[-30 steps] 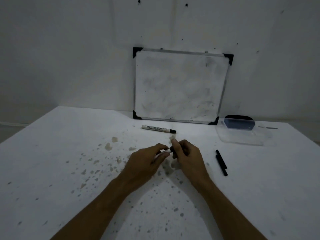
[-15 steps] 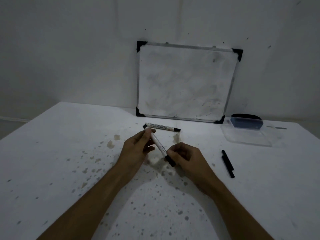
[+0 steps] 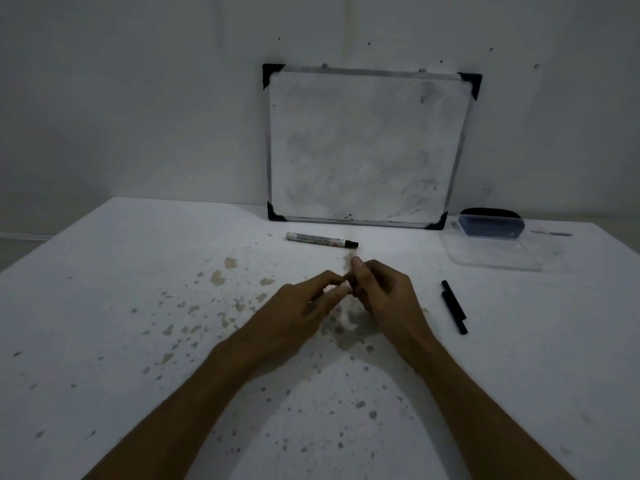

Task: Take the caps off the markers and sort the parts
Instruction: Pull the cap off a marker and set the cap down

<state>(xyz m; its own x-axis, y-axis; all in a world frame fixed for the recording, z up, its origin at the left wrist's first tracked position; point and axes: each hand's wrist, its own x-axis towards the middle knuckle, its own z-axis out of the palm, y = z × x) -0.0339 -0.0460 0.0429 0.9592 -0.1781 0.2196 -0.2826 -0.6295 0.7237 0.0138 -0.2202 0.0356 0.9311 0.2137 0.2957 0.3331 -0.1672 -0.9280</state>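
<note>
Gripping a marker between both hands over the stained white table, I pinch its barrel in my left hand while my right hand closes on the black cap end; most of it is hidden by my fingers. One uncapped marker lies beyond, before the small whiteboard. Two black caps lie side by side to my right, near a clear plastic container. Uncapping appears underway; next calls for a straight pull apart, then each part to its group.
</note>
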